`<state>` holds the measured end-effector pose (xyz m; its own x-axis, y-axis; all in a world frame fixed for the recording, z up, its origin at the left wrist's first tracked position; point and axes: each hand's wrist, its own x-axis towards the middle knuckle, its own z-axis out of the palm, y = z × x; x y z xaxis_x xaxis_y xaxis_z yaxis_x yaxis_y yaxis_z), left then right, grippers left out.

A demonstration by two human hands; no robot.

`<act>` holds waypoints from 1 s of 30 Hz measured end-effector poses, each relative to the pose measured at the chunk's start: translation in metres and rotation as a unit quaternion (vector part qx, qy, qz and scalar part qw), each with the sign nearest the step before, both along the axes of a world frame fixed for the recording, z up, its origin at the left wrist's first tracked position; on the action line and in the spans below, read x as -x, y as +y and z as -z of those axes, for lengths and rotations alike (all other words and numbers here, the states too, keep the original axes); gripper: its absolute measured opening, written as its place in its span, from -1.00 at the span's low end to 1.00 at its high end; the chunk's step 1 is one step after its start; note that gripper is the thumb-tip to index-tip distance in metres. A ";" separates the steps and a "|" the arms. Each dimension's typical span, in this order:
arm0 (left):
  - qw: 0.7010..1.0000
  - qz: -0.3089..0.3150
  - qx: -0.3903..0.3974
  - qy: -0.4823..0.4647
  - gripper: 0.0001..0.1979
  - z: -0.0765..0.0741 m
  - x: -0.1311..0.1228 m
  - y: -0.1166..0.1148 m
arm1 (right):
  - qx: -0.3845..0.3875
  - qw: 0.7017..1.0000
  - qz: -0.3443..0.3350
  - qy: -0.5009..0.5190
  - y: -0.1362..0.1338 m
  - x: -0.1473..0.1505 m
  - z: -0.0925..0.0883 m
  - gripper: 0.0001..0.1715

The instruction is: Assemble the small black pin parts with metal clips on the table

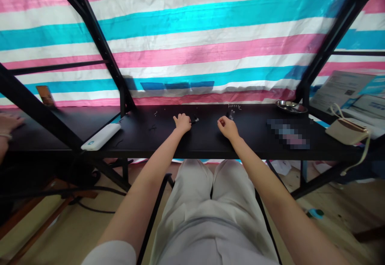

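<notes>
Black small clip (195, 119) at frame centre, touching left hand (182, 122), fingers curled beside it; right hand (227, 127) clenched, contents unclear; prob. light, stiff, slippery; pinch at sides.

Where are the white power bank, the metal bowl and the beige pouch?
white power bank (100, 137), head view, middle of its top face.
metal bowl (291, 106), head view, on its rim.
beige pouch (345, 132), head view, middle of its flat side.
</notes>
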<state>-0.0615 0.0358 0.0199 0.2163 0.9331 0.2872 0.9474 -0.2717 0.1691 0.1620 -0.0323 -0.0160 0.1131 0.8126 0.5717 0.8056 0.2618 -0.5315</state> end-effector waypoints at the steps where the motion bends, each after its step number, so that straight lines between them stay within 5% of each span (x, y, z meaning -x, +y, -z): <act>1: 1.000 0.000 -0.001 -0.004 -0.93 -0.001 0.000 0.001 | 0.001 1.000 0.000 0.000 0.000 0.000 0.000 -0.79; 7: 0.996 0.016 -0.039 -0.084 -0.92 -0.003 -0.008 -0.006 | 0.000 1.000 0.003 -0.001 -0.001 0.000 -0.001 -0.78; 13: 0.969 0.116 -0.074 -0.203 -0.88 0.008 -0.034 -0.032 | 0.005 0.998 -0.046 0.032 -0.002 0.005 -0.002 -0.62; 21: 0.956 0.166 -0.103 -0.220 -0.87 0.015 -0.038 -0.050 | 0.035 0.994 -0.101 -0.002 -0.007 0.013 -0.005 -0.60; 30: 0.945 0.184 -0.110 -0.246 -0.89 0.018 -0.037 -0.050 | -0.014 0.992 -0.126 0.013 -0.008 0.014 -0.005 -0.60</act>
<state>-0.0243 -0.0140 0.0023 0.3051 0.7266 0.6156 0.6036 -0.6475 0.4652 0.1484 -0.0406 -0.0106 -0.0766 0.8003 0.5947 0.6990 0.4684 -0.5403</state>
